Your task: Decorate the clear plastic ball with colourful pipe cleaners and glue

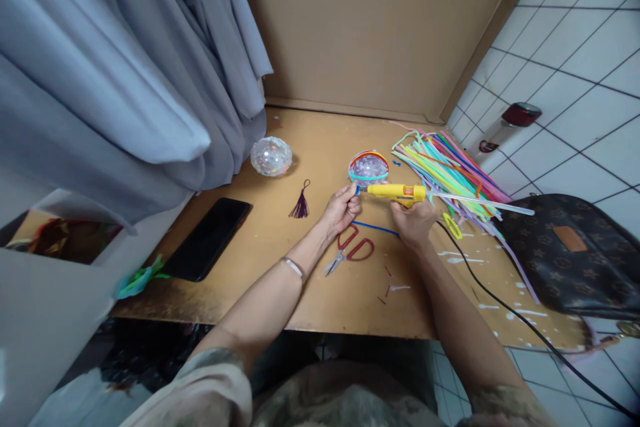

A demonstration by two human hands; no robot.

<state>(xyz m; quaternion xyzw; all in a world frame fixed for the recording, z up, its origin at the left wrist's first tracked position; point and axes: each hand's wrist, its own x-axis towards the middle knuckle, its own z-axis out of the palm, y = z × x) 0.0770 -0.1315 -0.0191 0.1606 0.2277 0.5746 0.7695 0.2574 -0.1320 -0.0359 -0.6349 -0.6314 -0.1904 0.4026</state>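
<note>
My right hand [414, 219] grips a yellow hot glue gun [397, 194], a clear glue stick [483, 201] poking out of its back end. The gun's nozzle points left at a short blue piece of pipe cleaner [357, 190] pinched in my left hand [341, 208]. Just beyond my fingers rests a clear ball [369, 170] wrapped with red, yellow and turquoise strips. A longer blue pipe cleaner [376, 227] lies between my wrists. Red-handled scissors [350, 250] lie on the table below my left hand, partly opened.
A second clear ball [271, 157], a dark purple tassel [301, 201] and a black phone [207, 238] lie leftward. Colourful pipe cleaners [450, 167] are heaped at right, near a brown bag [575, 257] and a bottle [507, 125]. The gun's black cord [493, 299] runs off the table's right side.
</note>
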